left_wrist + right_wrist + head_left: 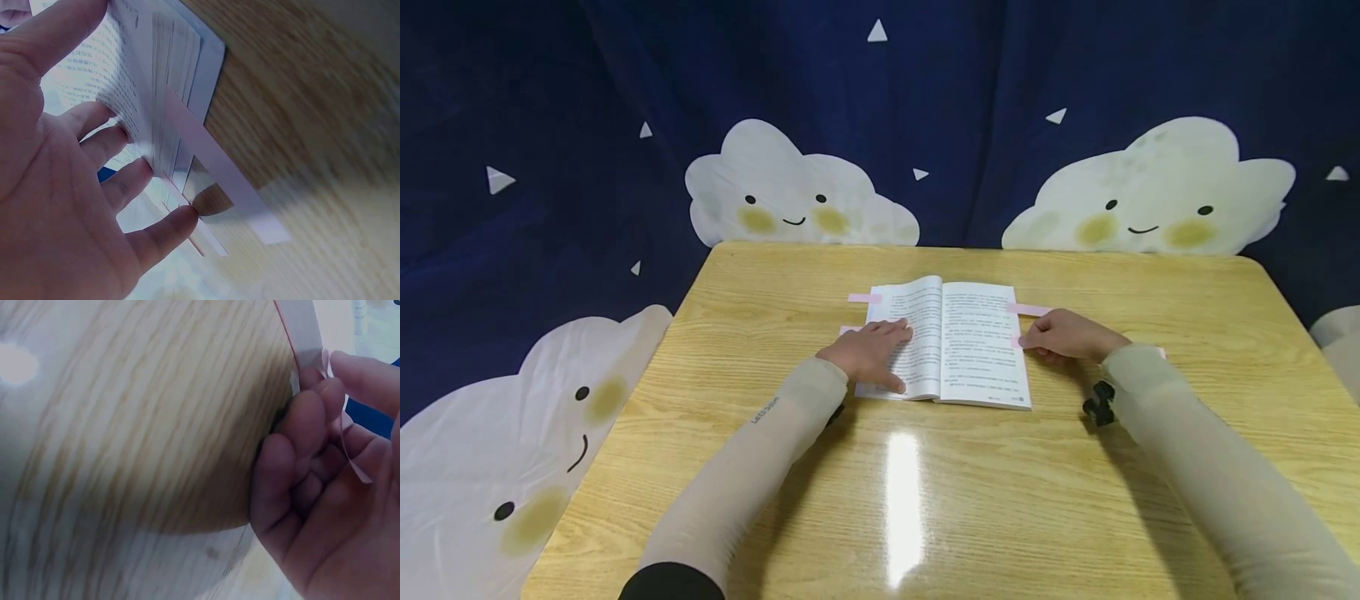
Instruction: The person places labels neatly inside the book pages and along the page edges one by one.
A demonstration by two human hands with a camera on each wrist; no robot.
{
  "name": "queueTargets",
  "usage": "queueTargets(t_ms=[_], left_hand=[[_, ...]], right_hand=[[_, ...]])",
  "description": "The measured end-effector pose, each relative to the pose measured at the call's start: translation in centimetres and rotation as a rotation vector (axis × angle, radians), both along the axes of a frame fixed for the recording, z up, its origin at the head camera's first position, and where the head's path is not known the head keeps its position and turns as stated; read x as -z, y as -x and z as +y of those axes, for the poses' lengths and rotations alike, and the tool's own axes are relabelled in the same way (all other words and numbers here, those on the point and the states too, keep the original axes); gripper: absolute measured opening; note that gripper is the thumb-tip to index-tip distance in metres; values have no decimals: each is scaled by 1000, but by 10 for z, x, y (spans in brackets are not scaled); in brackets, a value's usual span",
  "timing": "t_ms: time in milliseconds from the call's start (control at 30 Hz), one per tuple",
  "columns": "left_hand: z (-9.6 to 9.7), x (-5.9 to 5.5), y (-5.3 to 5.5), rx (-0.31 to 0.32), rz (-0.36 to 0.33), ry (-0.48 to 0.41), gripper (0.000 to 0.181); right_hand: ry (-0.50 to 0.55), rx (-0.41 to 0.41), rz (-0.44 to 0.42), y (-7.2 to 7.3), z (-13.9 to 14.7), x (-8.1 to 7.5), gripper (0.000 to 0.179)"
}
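An open book (985,350) with printed text lies on the wooden table. My left hand (871,354) rests with spread fingers on its left page, thumb toward the lower edge. At the right page's outer edge, my right hand (1063,335) pinches a thin pink paper strip (351,459) between thumb and fingertips, the other fingers curled under. Above it another pink strip (1030,309) sticks out from the same page. On the left side, a pink strip (863,297) projects near the top, and a pink strip (231,181) runs out from the page edges beside the left fingers.
The wooden table (760,333) extends on all sides of the book. A small pale item (1162,352) peeks out behind the right wrist. Behind the table hangs a dark blue cloth (955,100) with cloud faces.
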State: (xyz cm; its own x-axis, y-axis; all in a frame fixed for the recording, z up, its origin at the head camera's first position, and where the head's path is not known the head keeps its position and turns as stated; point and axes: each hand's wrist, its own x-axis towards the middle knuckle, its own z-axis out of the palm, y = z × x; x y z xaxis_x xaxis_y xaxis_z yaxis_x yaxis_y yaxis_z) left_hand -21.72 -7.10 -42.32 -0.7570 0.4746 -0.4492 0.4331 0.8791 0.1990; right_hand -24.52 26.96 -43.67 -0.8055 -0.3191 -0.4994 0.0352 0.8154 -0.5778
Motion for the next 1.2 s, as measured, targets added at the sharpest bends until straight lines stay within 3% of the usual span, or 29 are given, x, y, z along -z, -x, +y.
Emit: queueTargets(t_ms=[267,500,667,833,900,967,1067,1200], left_hand=[[2,-4,0,4,15,-5,94],[5,-7,1,19,21,4,94],[4,-9,0,18,12,-1,95],[2,-6,1,-2,8,-6,95],[2,-3,0,-5,1,-15,94],[3,-1,-1,-2,-10,-24,94],[3,0,-2,-1,-17,-27,94],[2,-1,-2,-1,-9,-13,95]], right_hand=[[-70,-12,20,4,0,-2,43],[-108,8,-13,4,-2,-10,44],[-239,55,0,5,-7,-18,53],[-383,6,121,2,-12,-23,82],[-418,-27,152,-3,-11,-22,81],[-421,-55,186,-9,-8,-21,72],[-372,-90,313,-19,-7,-19,47],[-285,-169,586,-32,-6,-17,23]])
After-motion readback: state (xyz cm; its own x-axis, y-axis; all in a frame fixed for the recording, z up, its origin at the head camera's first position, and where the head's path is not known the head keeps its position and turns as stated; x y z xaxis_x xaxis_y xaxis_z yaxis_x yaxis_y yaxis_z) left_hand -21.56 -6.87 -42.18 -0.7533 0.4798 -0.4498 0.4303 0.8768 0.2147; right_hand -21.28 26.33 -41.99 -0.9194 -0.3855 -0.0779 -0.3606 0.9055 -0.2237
